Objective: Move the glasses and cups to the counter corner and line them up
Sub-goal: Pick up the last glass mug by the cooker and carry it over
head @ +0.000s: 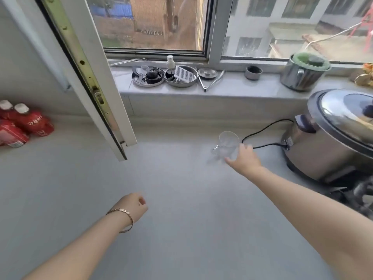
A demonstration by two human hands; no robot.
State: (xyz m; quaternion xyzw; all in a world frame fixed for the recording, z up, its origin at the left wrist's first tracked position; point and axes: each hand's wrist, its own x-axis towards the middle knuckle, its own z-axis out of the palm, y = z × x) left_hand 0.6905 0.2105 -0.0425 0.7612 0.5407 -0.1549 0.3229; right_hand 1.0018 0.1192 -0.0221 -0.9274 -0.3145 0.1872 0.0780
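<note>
Both hands are over the pale grey counter [181,229]. Reaching forward, the right hand [245,160] wraps its fingers around the right side of a clear glass mug [227,145], whose handle points left; the mug is blurred, so I cannot tell whether its base touches the counter. It sits toward the back edge of the counter, right of centre, just beside the black power cord [264,136] of a steel rice cooker [331,142] that fills the right end. Nearer the front edge, the left hand [134,205] hovers curled into a loose fist, holding nothing, with a gold bracelet [125,219] on the wrist.

At the far left edge lie red bottles [26,122] with white caps; their labels carry white characters too blurred to read.

An open window sash [88,77] swings in over the left part of the counter, its lower corner hanging above the surface. Between that sash and the mug the counter is bare, as is the wide middle stretch down to the front edge. On the windowsill [232,87] behind stand metal dishes [164,76], tongs [212,80] and a steel pot [302,74].
</note>
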